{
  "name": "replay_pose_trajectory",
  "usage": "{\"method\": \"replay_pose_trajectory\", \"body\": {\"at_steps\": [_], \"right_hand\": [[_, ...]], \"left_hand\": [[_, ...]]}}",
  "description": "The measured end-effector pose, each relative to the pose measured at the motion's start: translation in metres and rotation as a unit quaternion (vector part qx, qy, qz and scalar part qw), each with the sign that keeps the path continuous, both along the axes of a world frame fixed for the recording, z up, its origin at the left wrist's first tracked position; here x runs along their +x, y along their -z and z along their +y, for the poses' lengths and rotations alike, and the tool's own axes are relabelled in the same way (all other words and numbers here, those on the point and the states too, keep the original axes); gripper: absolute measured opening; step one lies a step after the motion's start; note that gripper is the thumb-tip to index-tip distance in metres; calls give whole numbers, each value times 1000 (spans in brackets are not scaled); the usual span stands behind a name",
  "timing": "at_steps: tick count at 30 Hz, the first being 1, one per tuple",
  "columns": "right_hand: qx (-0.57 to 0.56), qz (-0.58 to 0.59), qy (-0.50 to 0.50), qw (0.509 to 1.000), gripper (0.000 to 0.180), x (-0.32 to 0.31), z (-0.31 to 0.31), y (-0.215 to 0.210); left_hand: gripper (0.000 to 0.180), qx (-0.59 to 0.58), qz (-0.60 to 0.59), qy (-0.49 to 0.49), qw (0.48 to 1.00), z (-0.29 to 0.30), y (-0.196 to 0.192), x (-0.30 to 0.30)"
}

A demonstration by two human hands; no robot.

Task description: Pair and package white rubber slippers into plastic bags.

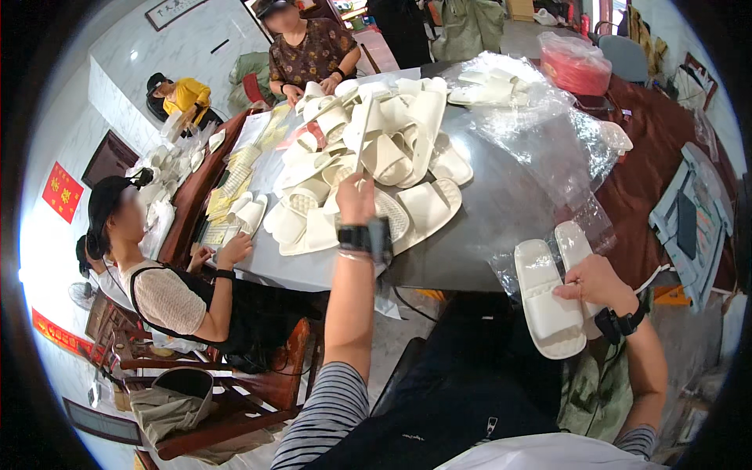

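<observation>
A heap of cream-white slippers (388,159) lies on the grey tabletop in front of me. My left hand (356,199) is at the near side of the heap, closed on the lower end of a slipper (363,131) that stands edge-on; its fingertips are partly hidden. To the right, beyond the table's near edge, my right hand (597,282) grips a pair of white slippers (551,307) by their inner sides. The second slipper of that pair is partly covered by the first and by my hand. A dark band is on each wrist.
Clear plastic bags (540,141) spread over the table's right half. A red plastic-wrapped bundle (576,69) stands at the back right, near a grey folding stand (689,223). One person (176,290) sits at my left; another (309,51) faces me across the table. A wooden chair (235,392) is lower left.
</observation>
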State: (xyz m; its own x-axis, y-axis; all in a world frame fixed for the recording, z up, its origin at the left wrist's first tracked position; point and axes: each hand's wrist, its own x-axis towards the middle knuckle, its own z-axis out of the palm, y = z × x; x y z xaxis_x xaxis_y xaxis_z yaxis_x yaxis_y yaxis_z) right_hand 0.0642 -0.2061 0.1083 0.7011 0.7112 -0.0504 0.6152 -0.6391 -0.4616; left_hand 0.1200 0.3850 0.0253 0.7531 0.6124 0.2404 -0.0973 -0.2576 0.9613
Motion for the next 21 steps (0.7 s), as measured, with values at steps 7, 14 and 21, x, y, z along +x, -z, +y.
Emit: {"method": "replay_pose_trajectory", "body": {"at_steps": [7,14,21], "right_hand": [[-14,-70,58,996,54,1,-25,2],[-84,-70,-9,994,62,10,-15,-12],[-136,-83,-41,986,64,12,-14,-26]], "left_hand": [[36,330,-144,355,863,-335,-77,-90],[54,489,-78,336,801,-373,-24,-69],[77,488,-59,437,753,-379,-19,-74]]}}
